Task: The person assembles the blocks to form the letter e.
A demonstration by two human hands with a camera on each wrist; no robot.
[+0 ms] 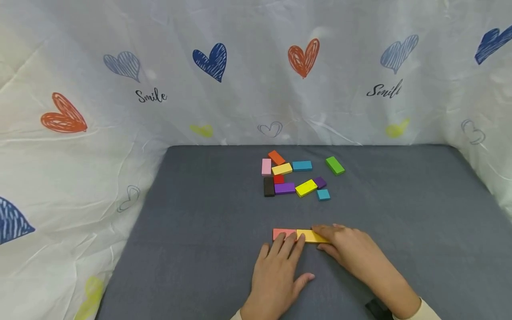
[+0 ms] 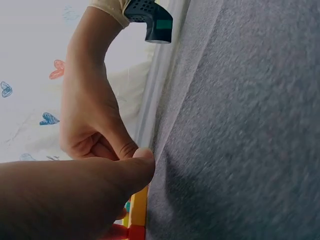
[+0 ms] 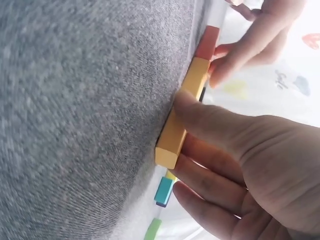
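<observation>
A coral-pink block (image 1: pixel 280 232) and an orange-yellow block (image 1: pixel 309 236) lie end to end in a row on the grey cloth. My right hand (image 1: pixel 360 253) pinches the orange-yellow block near its right end, the thumb (image 3: pixel 187 106) on its near side and fingers on the far side. My left hand (image 1: pixel 276 275) lies over the row with its fingers stretched forward. Its fingertips touch the tops of both blocks around the seam, and its thumb is spread off to the right. In the right wrist view the red-looking end block (image 3: pixel 208 42) meets the yellow one.
Beyond the hands lies a loose group of coloured blocks, among them a black block (image 1: pixel 269 187), a purple block (image 1: pixel 285 189), a bright yellow block (image 1: pixel 306 188) and a green block (image 1: pixel 335 166). A white curtain (image 1: pixel 248 106) printed with hearts borders the grey table (image 1: pixel 192 249).
</observation>
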